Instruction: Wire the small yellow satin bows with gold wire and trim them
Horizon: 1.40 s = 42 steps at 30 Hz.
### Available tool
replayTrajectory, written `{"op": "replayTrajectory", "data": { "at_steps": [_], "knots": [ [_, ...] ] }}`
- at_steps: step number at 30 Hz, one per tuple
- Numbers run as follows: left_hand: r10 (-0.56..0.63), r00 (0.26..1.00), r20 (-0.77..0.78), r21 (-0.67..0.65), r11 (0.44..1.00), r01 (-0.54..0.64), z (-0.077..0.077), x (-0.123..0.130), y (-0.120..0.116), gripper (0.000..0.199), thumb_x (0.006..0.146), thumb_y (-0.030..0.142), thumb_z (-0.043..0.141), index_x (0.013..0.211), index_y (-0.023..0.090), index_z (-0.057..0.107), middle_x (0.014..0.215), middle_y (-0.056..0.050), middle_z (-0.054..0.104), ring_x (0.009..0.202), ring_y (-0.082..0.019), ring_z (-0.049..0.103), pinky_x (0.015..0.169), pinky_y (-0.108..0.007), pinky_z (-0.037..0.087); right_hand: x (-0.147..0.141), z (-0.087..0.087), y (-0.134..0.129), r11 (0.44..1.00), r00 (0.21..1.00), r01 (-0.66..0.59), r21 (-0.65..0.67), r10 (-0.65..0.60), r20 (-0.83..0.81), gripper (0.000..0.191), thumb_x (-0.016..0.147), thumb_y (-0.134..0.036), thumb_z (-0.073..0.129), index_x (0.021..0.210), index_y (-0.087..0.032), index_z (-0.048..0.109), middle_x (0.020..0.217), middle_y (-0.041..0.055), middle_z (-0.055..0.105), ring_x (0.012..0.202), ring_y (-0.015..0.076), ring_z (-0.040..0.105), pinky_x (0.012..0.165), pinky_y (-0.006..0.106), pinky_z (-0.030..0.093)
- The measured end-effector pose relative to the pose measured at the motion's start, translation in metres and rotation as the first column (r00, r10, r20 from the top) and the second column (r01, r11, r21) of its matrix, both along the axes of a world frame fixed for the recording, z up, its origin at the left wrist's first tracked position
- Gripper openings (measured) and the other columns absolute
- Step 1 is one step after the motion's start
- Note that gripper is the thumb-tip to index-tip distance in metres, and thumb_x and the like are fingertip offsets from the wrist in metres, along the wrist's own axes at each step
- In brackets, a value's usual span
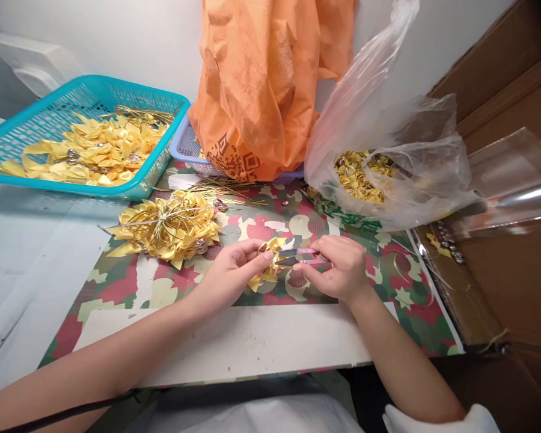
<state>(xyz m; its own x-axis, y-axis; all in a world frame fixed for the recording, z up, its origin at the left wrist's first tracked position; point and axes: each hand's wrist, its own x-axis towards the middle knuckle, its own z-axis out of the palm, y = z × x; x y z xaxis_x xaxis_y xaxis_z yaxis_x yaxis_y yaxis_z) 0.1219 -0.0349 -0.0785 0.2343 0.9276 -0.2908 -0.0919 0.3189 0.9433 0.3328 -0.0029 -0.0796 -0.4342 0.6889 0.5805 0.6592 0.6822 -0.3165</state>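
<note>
Between the thumb and fingers of my left hand (234, 267) is a small yellow ribbon flower (273, 246), its petals sticking out above and below the thumb. My right hand (340, 267) is closed around a pair of small thread snips (309, 257) with pinkish handles and dark blades. The blades point left and their tips reach the flower; whether they touch it I cannot tell. Left of my left hand lies a bundle of yellow ribbon flowers (189, 231) with gold wire stems gathered at the middle.
A teal basket (157, 162) of yellow ribbon flowers stands at the back left. Behind the mat (171, 294) are an orange bag (261, 90) over a lilac basket (183, 144) and loose gold wires (234, 191). A clear plastic bag (428, 168) and brown cardboard (514, 258) are at right.
</note>
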Motion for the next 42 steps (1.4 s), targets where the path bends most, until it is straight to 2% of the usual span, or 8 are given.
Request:
{"op": "replayTrajectory", "data": {
  "at_steps": [5, 9, 17, 27, 38, 42],
  "knots": [
    [-0.004, 1.000, 0.031, -0.011, 1.000, 0.004, -0.0017, 0.0004, 0.0003, 0.029, 0.080, 0.045, 0.068, 0.085, 0.016, 0.067, 0.074, -0.001, 0.064, 0.064, -0.012, 0.057, 0.060, -0.023, 0.045, 0.0010, 0.0007, -0.0008, 0.995, 0.997, 0.016, 0.104, -0.024, 0.078, 0.045, 0.085, -0.056, 0.059, 0.060, -0.020, 0.053, 0.049, -0.0012, 0.045, 0.049, 0.0118, 0.037, 0.052, 0.028, 0.027],
    [-0.004, 0.999, 0.052, -0.029, 1.000, 0.006, -0.0006, 0.0008, 0.0000, 0.029, 0.079, 0.045, 0.069, 0.085, 0.016, 0.067, 0.073, -0.001, 0.065, 0.065, -0.012, 0.058, 0.061, -0.022, 0.045, 0.0014, 0.0024, -0.0009, 0.986, 0.997, 0.004, 0.165, -0.017, 0.079, 0.043, 0.086, -0.053, 0.062, 0.061, -0.020, 0.051, 0.049, -0.0022, 0.044, 0.049, 0.0117, 0.036, 0.051, 0.028, 0.026],
    [0.022, 0.999, 0.042, -0.037, 0.999, -0.020, 0.0017, 0.0013, 0.0003, 0.030, 0.077, 0.045, 0.071, 0.085, 0.016, 0.069, 0.073, -0.001, 0.067, 0.063, -0.012, 0.057, 0.060, -0.022, 0.044, 0.0015, 0.0018, -0.0012, 0.984, 0.997, -0.010, 0.179, -0.003, 0.075, 0.041, 0.085, -0.048, 0.064, 0.060, -0.019, 0.050, 0.049, -0.0023, 0.043, 0.049, 0.0117, 0.035, 0.052, 0.029, 0.025],
    [0.012, 0.998, 0.063, -0.056, 0.998, -0.008, 0.0015, 0.0007, 0.0008, 0.030, 0.079, 0.044, 0.071, 0.089, 0.016, 0.070, 0.075, -0.001, 0.070, 0.066, -0.011, 0.060, 0.062, -0.021, 0.044, 0.0005, 0.0037, -0.0003, 0.970, 0.993, 0.001, 0.244, -0.029, 0.111, 0.047, 0.090, -0.050, 0.057, 0.056, -0.019, 0.048, 0.046, -0.0030, 0.043, 0.047, 0.0109, 0.035, 0.050, 0.028, 0.025],
    [0.009, 0.999, 0.045, -0.033, 0.999, -0.008, -0.0019, 0.0006, 0.0009, 0.028, 0.080, 0.044, 0.070, 0.088, 0.017, 0.069, 0.075, -0.001, 0.071, 0.068, -0.012, 0.062, 0.064, -0.021, 0.046, 0.0000, 0.0034, -0.0015, 0.976, 0.995, -0.003, 0.219, -0.018, 0.097, 0.044, 0.088, -0.046, 0.062, 0.057, -0.020, 0.046, 0.047, -0.0033, 0.042, 0.047, 0.0111, 0.035, 0.050, 0.029, 0.025],
    [0.017, 0.997, 0.072, 0.007, 1.000, -0.017, -0.0002, 0.0006, 0.0012, 0.023, 0.081, 0.040, 0.070, 0.083, 0.017, 0.068, 0.070, 0.001, 0.068, 0.064, -0.011, 0.061, 0.059, -0.020, 0.045, 0.0034, 0.0018, 0.0012, 0.991, 0.999, 0.031, 0.127, -0.032, 0.006, 0.042, 0.086, -0.051, 0.062, 0.061, -0.020, 0.046, 0.049, -0.0032, 0.042, 0.049, 0.0116, 0.037, 0.050, 0.029, 0.027]
  ]
}}
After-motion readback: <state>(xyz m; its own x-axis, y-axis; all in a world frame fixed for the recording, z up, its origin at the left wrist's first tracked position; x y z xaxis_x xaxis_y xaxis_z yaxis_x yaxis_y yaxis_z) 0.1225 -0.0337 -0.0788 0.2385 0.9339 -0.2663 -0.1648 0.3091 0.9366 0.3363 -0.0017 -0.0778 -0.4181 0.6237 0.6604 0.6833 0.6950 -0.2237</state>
